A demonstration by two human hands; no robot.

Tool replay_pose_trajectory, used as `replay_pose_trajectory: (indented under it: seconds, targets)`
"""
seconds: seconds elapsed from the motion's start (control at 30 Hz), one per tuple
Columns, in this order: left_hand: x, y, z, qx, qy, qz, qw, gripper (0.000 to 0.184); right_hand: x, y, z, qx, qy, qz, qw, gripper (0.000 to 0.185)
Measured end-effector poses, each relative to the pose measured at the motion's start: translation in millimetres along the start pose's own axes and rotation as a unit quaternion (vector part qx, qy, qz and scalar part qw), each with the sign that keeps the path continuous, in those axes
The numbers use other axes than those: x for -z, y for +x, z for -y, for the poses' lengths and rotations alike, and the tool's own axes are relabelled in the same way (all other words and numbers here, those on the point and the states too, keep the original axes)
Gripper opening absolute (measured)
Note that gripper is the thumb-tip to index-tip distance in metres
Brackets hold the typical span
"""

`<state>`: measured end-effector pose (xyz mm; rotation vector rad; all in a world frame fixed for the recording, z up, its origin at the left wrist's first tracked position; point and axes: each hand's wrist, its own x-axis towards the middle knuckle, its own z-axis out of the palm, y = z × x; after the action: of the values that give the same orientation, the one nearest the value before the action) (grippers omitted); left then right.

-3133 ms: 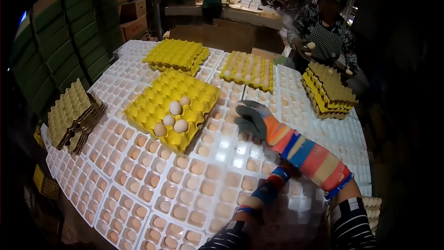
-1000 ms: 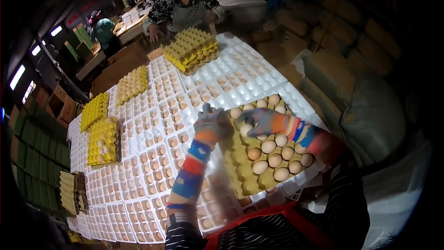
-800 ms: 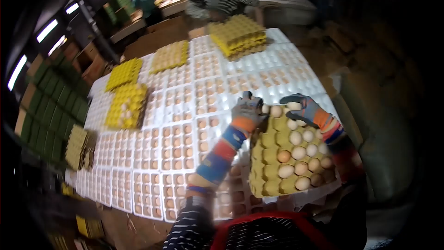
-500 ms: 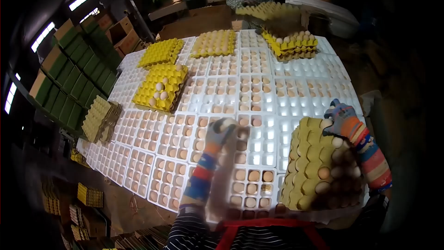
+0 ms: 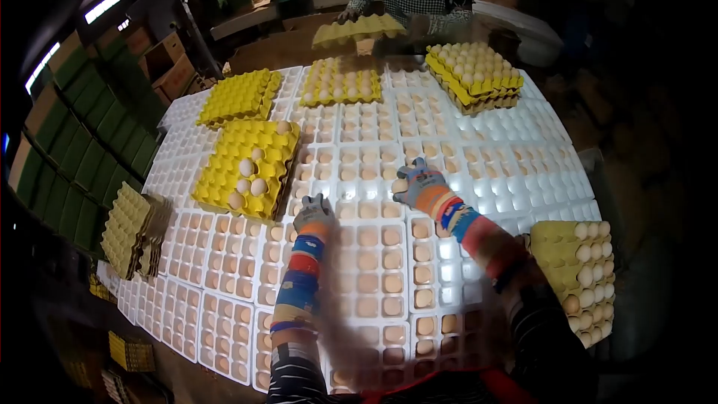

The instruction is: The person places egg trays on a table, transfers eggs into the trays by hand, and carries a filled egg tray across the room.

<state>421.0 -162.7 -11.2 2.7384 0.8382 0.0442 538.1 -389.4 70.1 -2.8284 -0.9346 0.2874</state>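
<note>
Reaching forward in the head view, the right hand [image 5: 422, 183] has left the pale egg tray [image 5: 548, 245] at the far right and now hangs above the middle of the white trays [image 5: 449, 273], its fingertips pinching an egg [image 5: 399, 186]. That leaves the egg over the cups, seemingly not yet set down. The left hand [image 5: 314, 214] has shifted to just beside the yellow tray [image 5: 254, 137], fingers curled downward; whether it grips anything cannot be told. The right forearm slants inward, the left stands nearly straight. Opposite, a co-worker's hand [image 5: 348, 16] holds a lifted tray [image 5: 357, 28], now farther left of the stack [image 5: 452, 83].
</note>
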Motion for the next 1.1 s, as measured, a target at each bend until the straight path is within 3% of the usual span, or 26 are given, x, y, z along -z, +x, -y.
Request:
replay_pose_trajectory:
  seconds: [0.07,0.13,0.17,0.2,0.27,0.3,0.33,0.37,0.4,0.47,0.5,0.53,0.57,0.6,0.67,0.73,0.77,0.8,0.87,0.9,0.97,1.03,1.07,1.1]
  targets:
    - [12,8,2,-0.014,0.006,0.026,1.0,0.037,-32,32,4,-0.004,-0.062,0.028,0.998,0.049]
    - [-16,39,30,-0.071,-0.183,-0.122,0.973,0.033,-51,47,10,0.003,-0.069,0.041,0.997,0.044]
    - [4,45,20,0.047,-0.513,-0.017,0.857,0.031,-49,49,18,0.013,-0.049,0.037,0.998,0.042]
    - [19,40,6,0.074,-0.711,-0.026,0.699,0.026,-49,52,25,0.023,-0.032,0.032,0.999,0.04]
    - [-16,75,6,-0.014,-0.701,-0.137,0.7,0.025,-54,63,45,0.069,-0.071,0.035,0.994,0.036]
    - [-39,94,9,-0.017,-0.637,-0.161,0.753,0.028,-54,68,54,0.08,-0.1,0.053,0.99,0.036]
    - [-42,95,8,-0.119,-0.443,-0.233,0.858,0.03,-54,71,59,0.09,-0.128,0.071,0.985,0.035]
    - [-47,90,4,-0.102,-0.285,-0.238,0.923,0.029,-72,89,53,0.136,-0.21,0.065,0.966,0.031]
    - [-51,84,3,-0.081,-0.117,-0.239,0.961,0.028,-90,105,52,0.122,-0.176,0.001,0.977,0.03]
    - [-56,81,11,-0.122,-0.157,-0.277,0.94,0.027,-106,117,65,0.099,-0.075,-0.114,0.986,0.029]
    - [-51,78,10,-0.092,-0.317,-0.263,0.907,0.028,-101,115,77,0.098,-0.008,-0.165,0.981,0.028]
    - [-48,75,7,-0.064,-0.471,-0.232,0.849,0.03,-88,102,95,0.057,0.1,-0.163,0.98,0.03]
    - [-46,72,3,-0.032,-0.612,-0.185,0.768,0.032,-111,112,96,0.12,0.041,-0.205,0.971,0.035]
    - [-49,72,2,0.008,-0.736,-0.13,0.664,0.035,-115,113,100,0.161,-0.02,-0.177,0.971,0.036]
    - [-103,113,38,-0.088,-0.481,-0.274,0.828,0.036,-131,111,105,0.144,-0.036,-0.177,0.973,0.031]
    - [-87,99,27,-0.12,-0.335,-0.324,0.877,0.035,-109,97,96,0.12,0.001,-0.155,0.981,0.032]
    - [-79,91,21,-0.122,-0.302,-0.325,0.888,0.035,-92,86,82,0.133,0.001,-0.101,0.986,0.032]
    - [-72,91,17,-0.094,-0.351,-0.285,0.887,0.035,-67,74,69,0.146,0.002,-0.049,0.988,0.033]
    - [-58,87,19,-0.129,-0.307,-0.3,0.894,0.032,3,10,27,0.178,0.05,-0.005,0.983,0.033]
    - [-57,87,20,-0.139,-0.328,-0.302,0.885,0.031,13,-11,-8,0.191,0.103,-0.041,0.975,0.034]
    - [-65,86,15,-0.174,-0.361,-0.293,0.868,0.032,75,-93,-76,0.147,0.124,-0.061,0.98,0.035]
    - [-53,60,-35,-0.215,-0.369,-0.275,0.861,0.034,109,-170,-165,0.098,0.111,-0.157,0.976,0.034]
    - [-44,33,-70,-0.233,-0.363,-0.27,0.861,0.035,140,-220,-187,-0.06,0.2,-0.124,0.97,0.033]
    - [-44,9,-104,-0.261,-0.444,-0.17,0.84,0.039,157,-268,-214,-0.102,0.258,-0.127,0.952,0.031]
